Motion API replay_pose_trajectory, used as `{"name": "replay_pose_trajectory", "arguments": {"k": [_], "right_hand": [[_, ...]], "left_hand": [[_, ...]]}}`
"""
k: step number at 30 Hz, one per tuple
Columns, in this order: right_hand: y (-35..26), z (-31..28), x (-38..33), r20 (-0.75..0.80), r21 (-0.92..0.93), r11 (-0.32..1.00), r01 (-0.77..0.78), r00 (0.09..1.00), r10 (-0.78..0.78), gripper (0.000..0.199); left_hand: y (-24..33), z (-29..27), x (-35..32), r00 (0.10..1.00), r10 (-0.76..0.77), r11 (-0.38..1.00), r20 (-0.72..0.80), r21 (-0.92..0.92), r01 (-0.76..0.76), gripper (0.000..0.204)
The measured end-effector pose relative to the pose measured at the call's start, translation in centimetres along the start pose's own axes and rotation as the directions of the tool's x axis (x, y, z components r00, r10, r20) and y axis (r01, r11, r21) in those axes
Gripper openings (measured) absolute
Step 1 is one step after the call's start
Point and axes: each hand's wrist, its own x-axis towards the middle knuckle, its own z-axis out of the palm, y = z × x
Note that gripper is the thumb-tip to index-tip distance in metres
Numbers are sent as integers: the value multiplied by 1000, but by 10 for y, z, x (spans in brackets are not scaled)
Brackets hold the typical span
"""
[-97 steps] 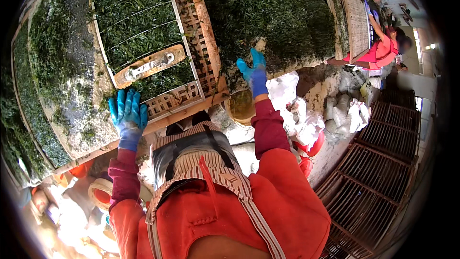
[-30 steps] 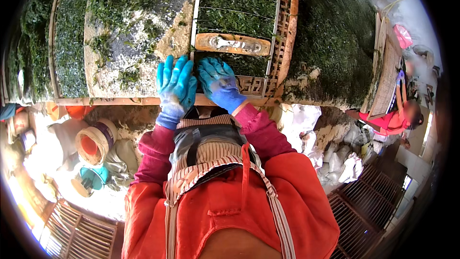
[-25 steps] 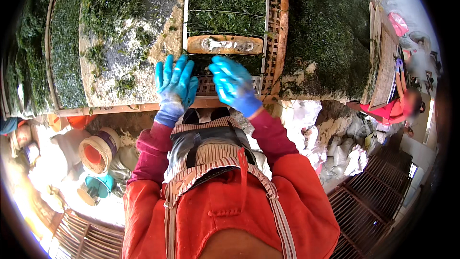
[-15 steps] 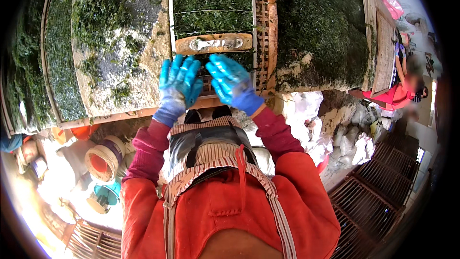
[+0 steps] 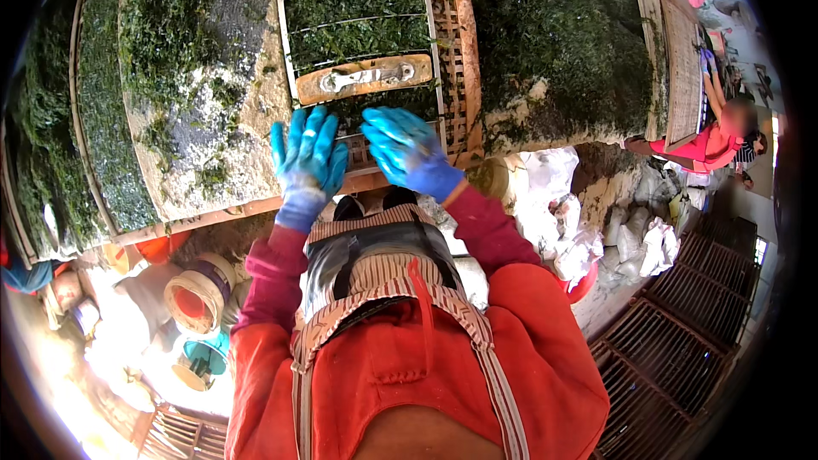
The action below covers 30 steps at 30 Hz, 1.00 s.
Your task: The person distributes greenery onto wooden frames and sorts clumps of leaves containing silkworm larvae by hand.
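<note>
Both my hands wear shiny blue gloves and hold nothing I can see. My left hand [image 5: 305,156] has its fingers spread at the near left corner of a wire-crossed frame [image 5: 431,13] filled with wet, dark green leafy matter [image 5: 358,19]. My right hand [image 5: 406,150] reaches over the frame's near end, fingers stretched and held close together. Whether either palm touches the leafy matter is hidden. Just beyond my fingers, a long wooden block [image 5: 364,77] with a white, handle-like strip on top lies across the frame.
A wooden lattice rack [image 5: 464,34] shows beside the frame. More green matter covers mats at left [image 5: 175,25] and right [image 5: 554,43]. Buckets [image 5: 198,296] stand below left, white sacks [image 5: 545,179] below right. A person in red [image 5: 720,138] works at far right.
My hands have moved a little apart, the left one drawing back slightly toward me. The whole view has turned a little. The wooden block stays on the frame.
</note>
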Motion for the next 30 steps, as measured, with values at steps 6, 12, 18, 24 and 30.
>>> {"name": "replay_pose_trajectory", "arguments": {"k": [6, 12, 18, 24, 30], "right_hand": [[41, -35, -23, 114, -424, 903, -70, 985, 131, 44], [21, -43, 0, -186, -105, 988, -116, 978, 95, 54], [3, 33, -7, 34, -260, 965, 24, 999, -15, 55], [-12, 9, 19, -28, 15, 996, -84, 996, 84, 46], [-4, -5, 4, -4, -20, 1000, 18, 1000, -18, 50]], "left_hand": [[-9, -1, 0, 966, 42, 990, 256, 118, -75, 60], [-34, 8, 4, 936, 18, 882, -350, -436, -180, 45], [0, -9, 16, 964, 15, 985, 266, 163, -60, 54], [-26, -8, 2, 987, 112, 993, 118, -55, -106, 57], [-28, -29, 13, 995, 61, 984, -79, -162, -73, 49]]}}
